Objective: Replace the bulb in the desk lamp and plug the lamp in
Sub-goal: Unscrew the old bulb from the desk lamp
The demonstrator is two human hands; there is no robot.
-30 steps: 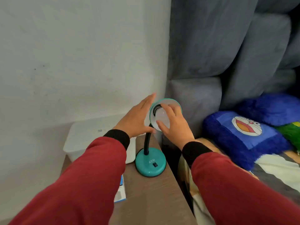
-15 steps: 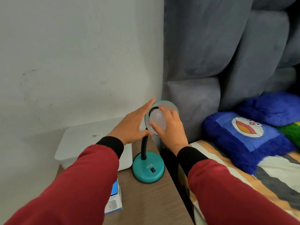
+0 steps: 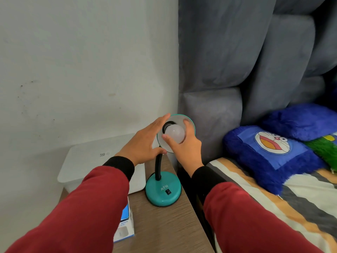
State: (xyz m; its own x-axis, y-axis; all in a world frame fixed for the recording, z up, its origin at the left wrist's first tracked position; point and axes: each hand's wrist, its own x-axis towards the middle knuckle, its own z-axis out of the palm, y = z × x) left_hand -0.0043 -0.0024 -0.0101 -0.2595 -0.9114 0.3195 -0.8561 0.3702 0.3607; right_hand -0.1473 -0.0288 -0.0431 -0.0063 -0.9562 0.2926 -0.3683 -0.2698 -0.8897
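Seemingly unseated, bulb point(image 3: 174, 136) in lampshade point(image 3: 189, 121), right hand point(image 3: 186, 148) gripping

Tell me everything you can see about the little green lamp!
The desk lamp is teal, with a round glossy base bearing the letters ATN and a small black switch. A black bendy neck rises to a teal-rimmed shade tipped toward the camera, pale inside. A frosted white bulb sits at its dark socket. It stands on a wooden bedside table. The left hand rests against the shade's outside; the right hand grips the bulb.
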